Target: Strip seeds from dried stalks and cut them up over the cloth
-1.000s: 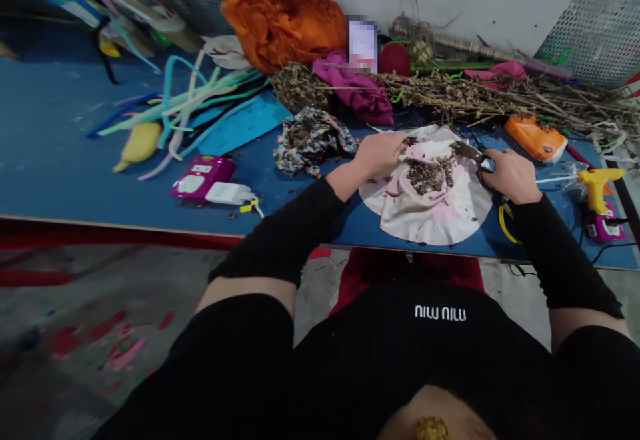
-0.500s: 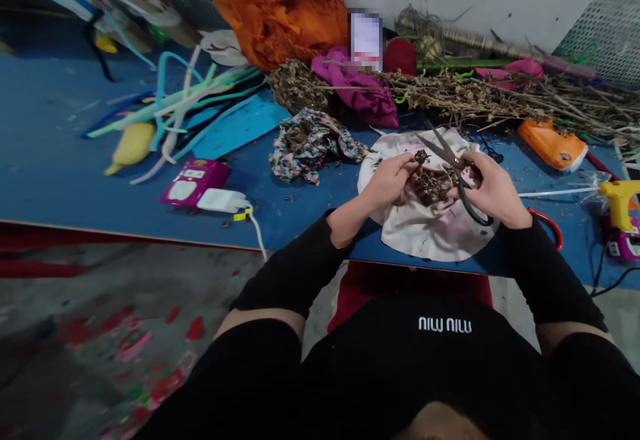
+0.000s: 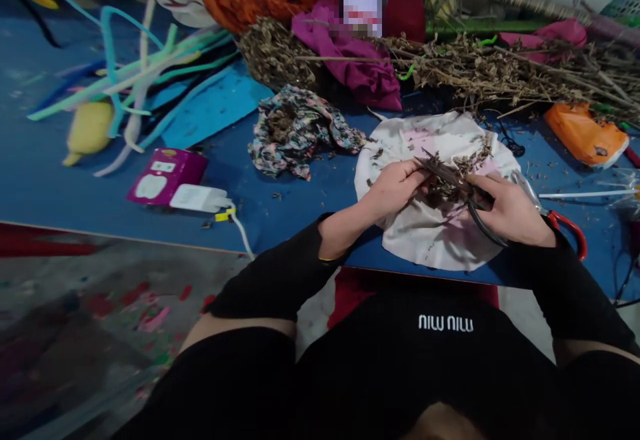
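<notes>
My right hand [image 3: 515,212] is wrapped round black-handled scissors [image 3: 484,225], whose blades lie nearly together and point left toward my left hand. The fingertips of my left hand [image 3: 393,190] are pinched on dried plant bits beside the blade tips; how much they hold is partly hidden. Beneath both hands lies a round white cloth [image 3: 435,250] with pinkish stains. Brown dried plant pieces [image 3: 483,150] are scattered over it, with a small heap under the scissors.
To the left are a patterned cloth bundle [image 3: 305,133], a purple box [image 3: 167,175] and a white charger [image 3: 200,197]. Dried branches [image 3: 480,80] stretch along the back. Red-handled scissors [image 3: 567,230] lie beside my right wrist, with an orange packet [image 3: 585,135] beyond.
The scissors' blades have gone from spread to nearly closed, beside my left fingertips. More plant bits now show on the cloth. The whole view has shifted slightly.
</notes>
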`<state>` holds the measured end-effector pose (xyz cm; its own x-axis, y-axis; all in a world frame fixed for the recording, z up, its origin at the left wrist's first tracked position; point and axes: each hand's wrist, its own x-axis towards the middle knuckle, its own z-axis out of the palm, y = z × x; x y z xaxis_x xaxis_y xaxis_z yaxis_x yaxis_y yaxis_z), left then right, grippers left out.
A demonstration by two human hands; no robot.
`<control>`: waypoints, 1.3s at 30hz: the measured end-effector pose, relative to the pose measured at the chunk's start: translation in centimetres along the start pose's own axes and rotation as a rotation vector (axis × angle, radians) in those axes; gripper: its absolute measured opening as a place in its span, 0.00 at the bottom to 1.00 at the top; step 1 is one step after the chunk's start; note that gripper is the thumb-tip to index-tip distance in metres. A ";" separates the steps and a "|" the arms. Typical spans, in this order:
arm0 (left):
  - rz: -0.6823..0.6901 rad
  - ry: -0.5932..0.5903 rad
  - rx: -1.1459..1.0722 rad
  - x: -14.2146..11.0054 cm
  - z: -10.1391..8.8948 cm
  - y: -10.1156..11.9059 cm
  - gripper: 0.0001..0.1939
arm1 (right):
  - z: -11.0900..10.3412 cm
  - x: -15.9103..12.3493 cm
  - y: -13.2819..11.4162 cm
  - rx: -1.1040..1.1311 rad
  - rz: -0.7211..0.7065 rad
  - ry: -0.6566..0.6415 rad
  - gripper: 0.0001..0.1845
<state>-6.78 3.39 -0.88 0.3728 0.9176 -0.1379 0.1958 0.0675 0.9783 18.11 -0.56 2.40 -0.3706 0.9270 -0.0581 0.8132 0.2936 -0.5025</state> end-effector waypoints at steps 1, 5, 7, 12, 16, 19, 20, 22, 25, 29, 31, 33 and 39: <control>0.014 -0.001 0.022 0.0 0.0 -0.2 0.11 | 0.1 0.0 -0.1 0.003 -0.010 -0.006 0.32; 0.054 -0.013 0.094 -0.1 0.1 -0.3 0.12 | 0.3 -0.2 -0.5 -0.077 -0.002 -0.022 0.33; 0.067 -0.027 0.132 -0.2 0.2 0.2 0.13 | 0.4 -0.3 -1.0 -0.139 0.010 -0.025 0.34; 0.041 -0.088 0.197 -0.4 0.6 0.9 0.19 | 0.7 -0.5 -2.0 -0.251 0.083 -0.013 0.29; -0.040 -0.057 0.086 -0.3 0.8 0.1 0.17 | 0.9 -0.4 -1.9 -0.281 0.098 -0.053 0.27; -0.081 -0.054 0.020 -0.2 0.8 -0.4 0.17 | 1.0 -0.3 -1.7 -0.310 0.094 -0.069 0.27; -0.095 -0.055 0.003 -0.1 0.8 -0.5 0.17 | 1.1 -0.2 -1.6 -0.315 0.093 -0.070 0.27; -0.126 -0.069 -0.029 -0.1 0.8 -0.5 0.17 | 1.1 -0.2 -1.6 -0.319 0.090 -0.073 0.25; -0.145 -0.086 -0.072 -0.1 0.8 -0.4 0.17 | 0.9 -0.2 -1.7 -0.329 0.081 -0.065 0.25; -0.149 -0.101 -0.084 0.0 0.8 -0.5 0.16 | 0.8 -0.2 -1.6 -0.327 0.073 -0.073 0.25; -0.159 -0.099 -0.082 0.0 0.8 -0.5 0.17 | 0.8 -0.2 -1.5 -0.317 0.072 -0.080 0.25; -0.168 -0.098 -0.080 0.1 0.7 -0.4 0.17 | 0.9 -0.2 -1.3 -0.313 0.073 -0.066 0.25; -0.195 -0.087 -0.257 0.1 0.4 0.5 0.08 | 0.6 -0.4 -1.2 -0.345 0.105 0.055 0.30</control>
<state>-6.27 3.35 -0.47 0.4291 0.8414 -0.3287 0.0401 0.3457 0.9375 16.97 -1.39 2.53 -0.2604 0.9646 -0.0425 0.9525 0.2494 -0.1747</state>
